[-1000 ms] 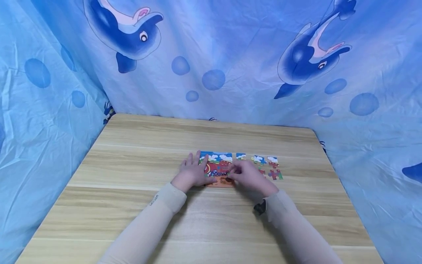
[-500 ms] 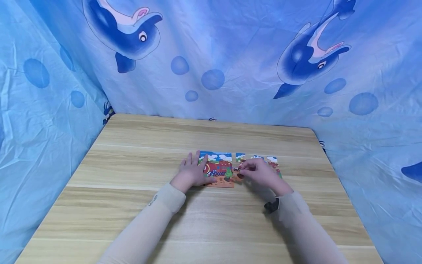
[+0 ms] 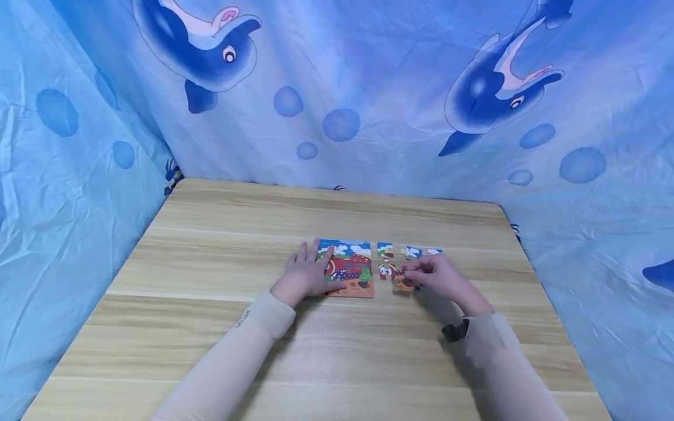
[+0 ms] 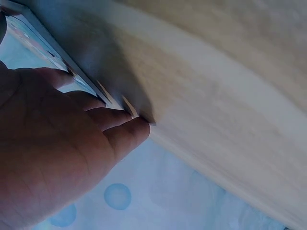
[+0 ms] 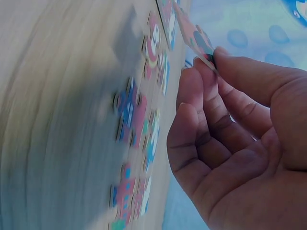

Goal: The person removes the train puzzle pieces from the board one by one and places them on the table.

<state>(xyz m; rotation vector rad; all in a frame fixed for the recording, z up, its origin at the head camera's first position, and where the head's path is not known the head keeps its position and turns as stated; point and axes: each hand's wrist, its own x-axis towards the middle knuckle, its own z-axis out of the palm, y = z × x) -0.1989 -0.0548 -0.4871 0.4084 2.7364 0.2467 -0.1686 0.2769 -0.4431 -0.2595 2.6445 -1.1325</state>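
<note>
My left hand (image 3: pixel 305 275) rests with spread, straight fingers on the left part of a jigsaw puzzle board (image 3: pixel 363 251) with a red train picture. In the left wrist view its fingers (image 4: pixel 127 132) lie along the board's edge (image 4: pixel 62 52). To the right of the board, my right hand (image 3: pixel 439 279) pinches a puzzle piece (image 3: pixel 402 283) with orange ground on it between thumb and fingertips. The right wrist view shows this piece (image 5: pixel 194 36) tilted and raised off the table.
Several loose puzzle pieces lie right of the board, among them a white-faced piece (image 3: pixel 387 271), a blue cloud piece (image 3: pixel 411 252) and a sky piece (image 3: pixel 384 248). The wooden table (image 3: pixel 337 362) meets a blue dolphin-print curtain (image 3: pixel 389 158) at the back.
My right hand has moved to the right, away from the board's right edge, carrying the puzzle piece. The white-faced piece has come into sight. My left hand has stayed in place.
</note>
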